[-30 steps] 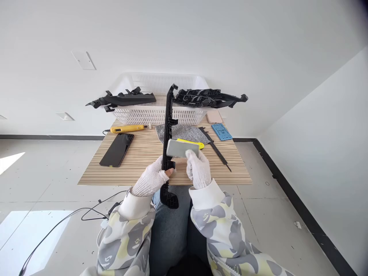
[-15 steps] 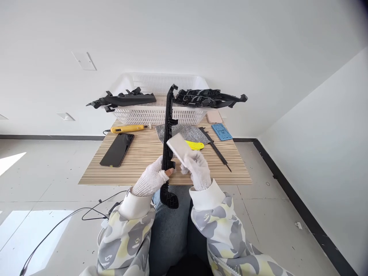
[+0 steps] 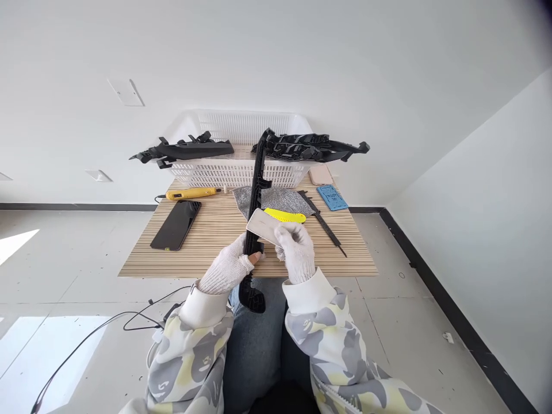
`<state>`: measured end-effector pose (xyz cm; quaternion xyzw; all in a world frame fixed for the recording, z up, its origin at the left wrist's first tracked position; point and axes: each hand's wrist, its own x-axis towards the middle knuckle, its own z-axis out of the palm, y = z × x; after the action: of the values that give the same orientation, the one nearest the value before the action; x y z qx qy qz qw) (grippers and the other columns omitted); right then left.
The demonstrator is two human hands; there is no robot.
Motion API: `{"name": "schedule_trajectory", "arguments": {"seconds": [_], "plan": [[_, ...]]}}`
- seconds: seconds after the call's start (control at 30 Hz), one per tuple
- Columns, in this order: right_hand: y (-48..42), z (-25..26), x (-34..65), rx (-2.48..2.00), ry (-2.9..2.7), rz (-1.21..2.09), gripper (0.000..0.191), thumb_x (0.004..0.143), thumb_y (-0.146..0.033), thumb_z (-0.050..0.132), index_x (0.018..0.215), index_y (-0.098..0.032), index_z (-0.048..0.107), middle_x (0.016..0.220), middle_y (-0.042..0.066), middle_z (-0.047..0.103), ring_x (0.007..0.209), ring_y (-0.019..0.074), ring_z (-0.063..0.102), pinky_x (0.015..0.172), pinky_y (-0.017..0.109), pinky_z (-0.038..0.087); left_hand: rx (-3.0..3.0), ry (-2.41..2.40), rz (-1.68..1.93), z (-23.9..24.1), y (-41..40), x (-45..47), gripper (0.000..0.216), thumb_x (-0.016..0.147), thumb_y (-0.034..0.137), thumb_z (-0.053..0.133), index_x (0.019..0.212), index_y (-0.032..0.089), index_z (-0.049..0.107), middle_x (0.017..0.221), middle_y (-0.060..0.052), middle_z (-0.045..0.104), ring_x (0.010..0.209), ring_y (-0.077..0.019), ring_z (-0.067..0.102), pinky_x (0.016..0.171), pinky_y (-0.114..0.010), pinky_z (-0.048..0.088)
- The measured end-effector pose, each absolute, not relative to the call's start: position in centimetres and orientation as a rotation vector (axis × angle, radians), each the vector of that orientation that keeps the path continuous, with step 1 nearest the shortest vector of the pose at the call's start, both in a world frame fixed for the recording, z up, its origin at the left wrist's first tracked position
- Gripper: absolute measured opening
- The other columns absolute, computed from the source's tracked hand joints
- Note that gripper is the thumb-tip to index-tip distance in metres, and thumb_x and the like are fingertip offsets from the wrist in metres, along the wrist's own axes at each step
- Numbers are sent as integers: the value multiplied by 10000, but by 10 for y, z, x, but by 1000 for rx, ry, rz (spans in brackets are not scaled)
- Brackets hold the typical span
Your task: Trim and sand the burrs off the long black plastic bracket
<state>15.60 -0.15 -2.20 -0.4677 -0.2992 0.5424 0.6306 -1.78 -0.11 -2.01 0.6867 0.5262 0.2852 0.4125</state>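
Observation:
My left hand (image 3: 226, 269), in a white glove, grips a long black plastic part (image 3: 256, 195) near its lower third and holds it nearly upright over the front edge of the wooden table (image 3: 207, 241). My right hand (image 3: 297, 253), also gloved, is closed on a flat pale grey block (image 3: 262, 225) pressed against the part's right side. The part's top end leans toward the white basket (image 3: 224, 169). Its lower end hangs over my lap.
Black plastic parts (image 3: 185, 150) lie across the basket's rim on both sides. On the table are a dark phone (image 3: 175, 225), a yellow tool (image 3: 192, 193), a grey cloth (image 3: 287, 199), a yellow comb-like piece (image 3: 285, 215), a thin black strip (image 3: 325, 224) and a blue card (image 3: 332, 197). Cables (image 3: 107, 328) trail on the floor at left.
The grey block in my right hand has turned and dropped lower against the black part. The part's top has tipped slightly to the right. My left hand stayed put.

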Motion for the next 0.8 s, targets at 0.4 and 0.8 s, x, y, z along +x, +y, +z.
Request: {"name": "schedule_trajectory", "arguments": {"seconds": [0.4, 0.8], "plan": [[0, -24, 155, -1059, -720, 1275, 361, 637, -384, 849, 890, -230, 640, 613, -66, 632, 455, 99, 567, 367, 175, 406, 1734, 1395, 711, -18, -2, -18, 562, 843, 579, 587, 1242, 190, 656, 1122, -103, 784, 1072, -342, 714, 933, -450, 555], [1, -27, 154, -998, -664, 1254, 407, 679, -433, 841, 979, -244, 639, 678, -74, 643, 491, 90, 583, 400, 178, 435, 1748, 1377, 698, -20, -3, -19, 546, 872, 597, 569, 1248, 209, 649, 1141, -84, 780, 1102, -336, 707, 976, -458, 542]]}}
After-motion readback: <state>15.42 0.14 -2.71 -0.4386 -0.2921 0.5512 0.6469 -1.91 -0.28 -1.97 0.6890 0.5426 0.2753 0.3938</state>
